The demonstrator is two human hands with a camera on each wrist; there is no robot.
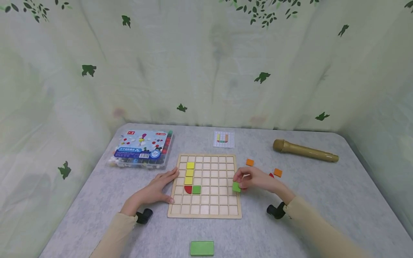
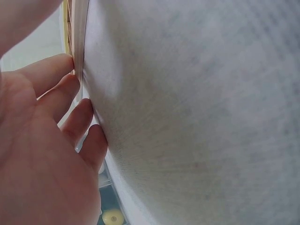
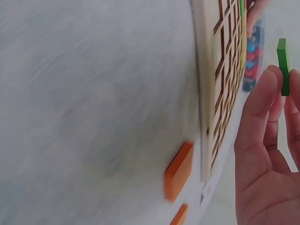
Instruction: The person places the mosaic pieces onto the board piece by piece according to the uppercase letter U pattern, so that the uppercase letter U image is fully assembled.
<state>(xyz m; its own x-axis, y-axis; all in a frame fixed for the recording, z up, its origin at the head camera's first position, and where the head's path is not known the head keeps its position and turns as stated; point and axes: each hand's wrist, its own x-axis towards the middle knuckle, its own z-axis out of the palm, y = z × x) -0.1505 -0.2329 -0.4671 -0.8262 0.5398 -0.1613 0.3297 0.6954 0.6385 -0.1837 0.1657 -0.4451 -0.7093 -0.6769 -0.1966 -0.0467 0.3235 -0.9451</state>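
The right hand, pinching a green tile at the right edge of the grid board, could drop it askew if its grip slips, the left hand spread against the left edge.

The pale tan wooden board has a grid pattern. Yellow square tiles are at its ten o'clock, a red curved tile at nine, a green square tile at three.
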